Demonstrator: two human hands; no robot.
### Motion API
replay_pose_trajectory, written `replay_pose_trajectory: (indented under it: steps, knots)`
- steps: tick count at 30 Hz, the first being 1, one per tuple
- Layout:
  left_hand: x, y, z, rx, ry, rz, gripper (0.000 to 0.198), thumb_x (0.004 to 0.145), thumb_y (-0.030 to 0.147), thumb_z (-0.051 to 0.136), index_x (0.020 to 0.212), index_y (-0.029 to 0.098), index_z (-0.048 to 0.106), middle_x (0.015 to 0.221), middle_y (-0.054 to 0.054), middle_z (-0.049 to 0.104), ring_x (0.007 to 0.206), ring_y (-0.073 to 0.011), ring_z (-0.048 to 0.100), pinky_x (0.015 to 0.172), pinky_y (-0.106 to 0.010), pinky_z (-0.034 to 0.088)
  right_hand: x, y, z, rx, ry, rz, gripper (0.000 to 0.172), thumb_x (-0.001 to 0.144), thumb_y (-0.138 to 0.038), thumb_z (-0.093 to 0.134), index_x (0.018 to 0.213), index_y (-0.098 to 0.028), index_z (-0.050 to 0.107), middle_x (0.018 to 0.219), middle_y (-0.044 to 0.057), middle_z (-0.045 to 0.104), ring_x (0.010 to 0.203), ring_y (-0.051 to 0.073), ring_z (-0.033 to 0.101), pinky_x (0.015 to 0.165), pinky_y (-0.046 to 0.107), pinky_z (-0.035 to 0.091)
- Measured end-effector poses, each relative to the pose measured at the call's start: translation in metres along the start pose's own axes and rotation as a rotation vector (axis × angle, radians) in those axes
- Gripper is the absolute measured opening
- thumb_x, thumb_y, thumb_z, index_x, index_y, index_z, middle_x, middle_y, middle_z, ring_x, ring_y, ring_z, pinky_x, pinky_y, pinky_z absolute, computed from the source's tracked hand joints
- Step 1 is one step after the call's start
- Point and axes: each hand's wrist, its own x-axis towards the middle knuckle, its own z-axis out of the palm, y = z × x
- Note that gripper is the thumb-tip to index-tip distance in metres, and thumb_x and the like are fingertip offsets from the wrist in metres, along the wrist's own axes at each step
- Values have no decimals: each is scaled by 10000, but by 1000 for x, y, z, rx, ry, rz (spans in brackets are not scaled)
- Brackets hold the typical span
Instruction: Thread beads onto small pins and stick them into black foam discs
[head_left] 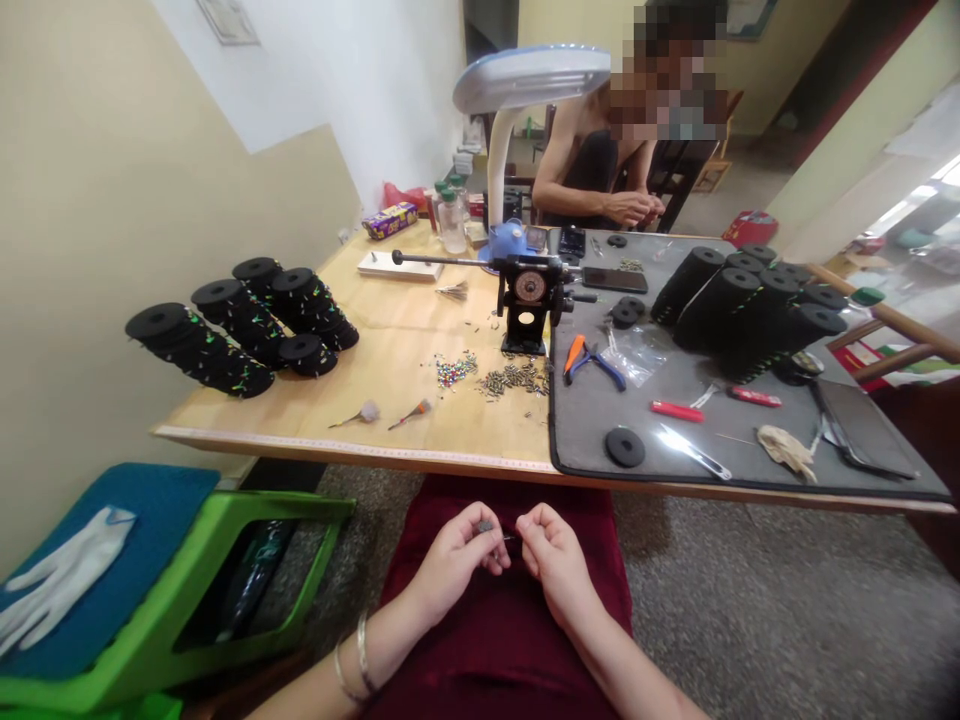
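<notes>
Above the dark red cloth (517,610) on my lap, my two hands are close together. My left hand (461,555) is closed, its thumb and fingers around a small dark grey piece (485,526) whose kind I cannot make out. Beside it my right hand (553,560) is closed in a pinch; whatever sits between its fingertips is too small to tell. A thin dark bit shows between the hands. Beyond them, on the wooden tabletop (375,360), are two small brush-like bundles (367,412), a heap of coloured beads (454,370) and small metal pieces (514,378).
A black hand-cranked device (529,300) and white lamp (499,180) stand mid-table. Black foam spools (225,320) are stacked left, more (739,290) right. On the grey mat (600,440) lie pliers (594,364) and a knife (694,452). A person (585,160) sits opposite. A green stool (187,600) is left.
</notes>
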Motion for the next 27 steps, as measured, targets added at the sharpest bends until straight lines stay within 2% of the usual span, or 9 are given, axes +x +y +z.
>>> replay_pose_trajectory:
  steps: [6, 12, 16, 24, 27]
  knots:
    - [3, -4, 0, 96, -41, 23, 109, 714, 144, 557, 791, 177, 486, 578, 38, 558, 531, -108, 522, 527, -226, 420, -1, -1, 0, 0, -12, -13, 396, 724, -502, 657, 652, -207, 403, 395, -130, 345, 362, 36, 219, 388, 186, 136]
    - [7, -13, -3, 246, -26, 60, 74, 692, 109, 470, 705, 180, 482, 525, 56, 493, 477, -97, 457, 489, -217, 363, -1, 0, 0, -25, -42, -25, 402, 724, -523, 647, 653, -208, 407, 403, -128, 347, 358, 38, 227, 387, 187, 147]
    - [6, -9, -1, 373, 44, 150, 44, 713, 146, 515, 675, 168, 520, 611, 32, 510, 574, -108, 450, 569, -228, 375, -1, 0, 1, -73, -73, -34, 391, 738, -522, 633, 652, -206, 419, 398, -119, 366, 360, 46, 249, 398, 194, 161]
    - [5, 5, 0, 431, 96, 112, 126, 737, 258, 595, 680, 146, 606, 579, 25, 520, 544, -106, 414, 539, -229, 333, 0, -3, -2, -95, -138, -5, 349, 752, -505, 606, 690, -203, 443, 452, -108, 366, 417, 66, 251, 434, 205, 179]
    - [5, 7, -4, 355, 90, 109, 144, 772, 298, 579, 769, 157, 607, 548, 52, 476, 500, -97, 403, 500, -217, 327, -2, -6, -1, -196, -197, 2, 267, 737, -412, 613, 668, -190, 481, 480, -95, 364, 450, 71, 259, 450, 208, 195]
